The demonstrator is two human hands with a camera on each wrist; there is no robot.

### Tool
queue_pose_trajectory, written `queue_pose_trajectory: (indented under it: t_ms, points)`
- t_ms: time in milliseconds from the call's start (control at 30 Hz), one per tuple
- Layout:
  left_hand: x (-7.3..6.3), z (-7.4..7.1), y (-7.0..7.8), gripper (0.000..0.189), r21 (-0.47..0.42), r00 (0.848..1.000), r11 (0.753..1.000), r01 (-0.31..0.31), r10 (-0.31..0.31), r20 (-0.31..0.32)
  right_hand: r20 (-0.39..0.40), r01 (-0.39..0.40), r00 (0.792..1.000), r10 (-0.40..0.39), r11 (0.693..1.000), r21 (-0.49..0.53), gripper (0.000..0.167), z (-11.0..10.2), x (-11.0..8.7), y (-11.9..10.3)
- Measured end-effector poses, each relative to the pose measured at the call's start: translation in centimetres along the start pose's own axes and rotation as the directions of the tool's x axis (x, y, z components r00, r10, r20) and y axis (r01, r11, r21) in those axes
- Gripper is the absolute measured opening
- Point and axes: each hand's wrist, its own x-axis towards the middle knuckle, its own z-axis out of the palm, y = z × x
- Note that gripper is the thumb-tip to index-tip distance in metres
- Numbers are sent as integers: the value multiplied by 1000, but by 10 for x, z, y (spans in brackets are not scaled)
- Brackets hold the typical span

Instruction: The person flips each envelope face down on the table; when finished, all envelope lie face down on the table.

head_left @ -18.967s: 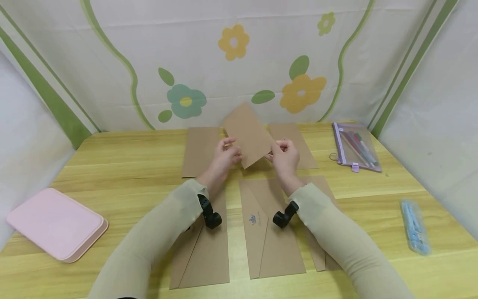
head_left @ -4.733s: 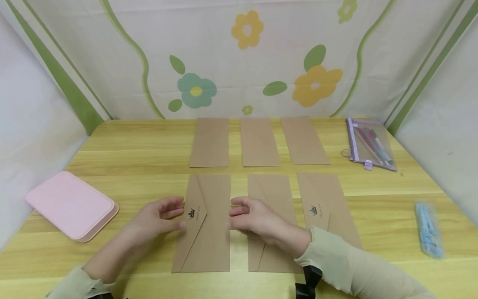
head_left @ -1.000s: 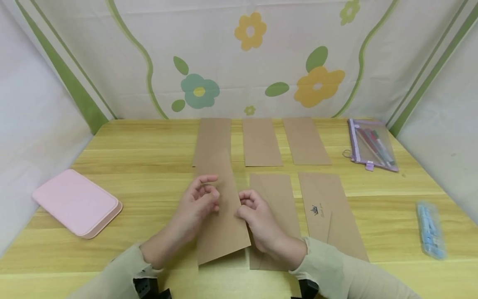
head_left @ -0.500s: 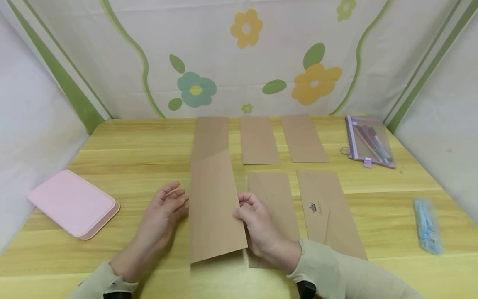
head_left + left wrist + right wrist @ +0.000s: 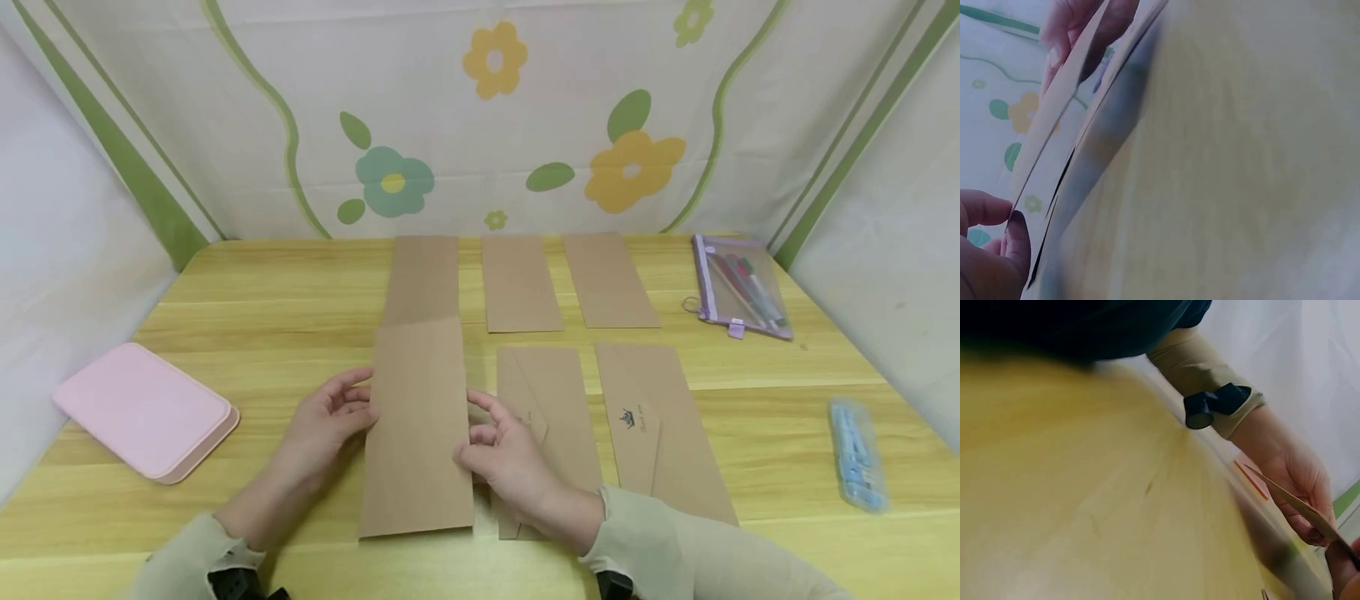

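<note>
A kraft-brown envelope (image 5: 420, 433), plain side up, is held off the table by both hands. At its left edge my left hand (image 5: 322, 421) pinches it; the left wrist view shows thumb and finger meeting on the envelope's edge (image 5: 1054, 119). My right hand (image 5: 517, 467) grips the right edge, thumb on top and other fingers partly hidden. Just right lie two more envelopes, flap side up: the middle one (image 5: 558, 433), partly covered by the right hand, and the right one (image 5: 690, 450) with a printed crown. The raised envelope's far end overlaps a plain brown paper rectangle (image 5: 423, 279).
Two more plain brown rectangles, one in the middle (image 5: 521, 283) and one at right (image 5: 611, 279), lie along the back. A pink case (image 5: 146, 408) sits at left. At right are a purple-edged mesh pouch (image 5: 742, 283) with pens and a clear packet of blue items (image 5: 857, 454).
The left envelope, lying flap side up 4.7 seconds ago, is now lifted and plain side up. My left hand came away from it half a second ago and now pinches its left edge.
</note>
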Motion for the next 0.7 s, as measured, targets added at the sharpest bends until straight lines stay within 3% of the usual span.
queue_pose_trajectory:
  t_ms: [200,433,533,700]
  points:
    - [5,-7,0,56,150,1000,989,-5,1,23,50,-24,998,29,996,-84,84,-2,1,0]
    - [6,-10,1,53,298,999,955,8,-23,46,68,-75,994,90,979,-192,85,-4,7,-2]
    - [8,-13,1,54,390,997,921,-13,-17,75,67,-102,991,120,970,-222,85,-4,10,-2]
    - [13,-16,3,57,534,993,843,-64,0,119,53,-115,989,137,949,-295,83,-3,16,-5]
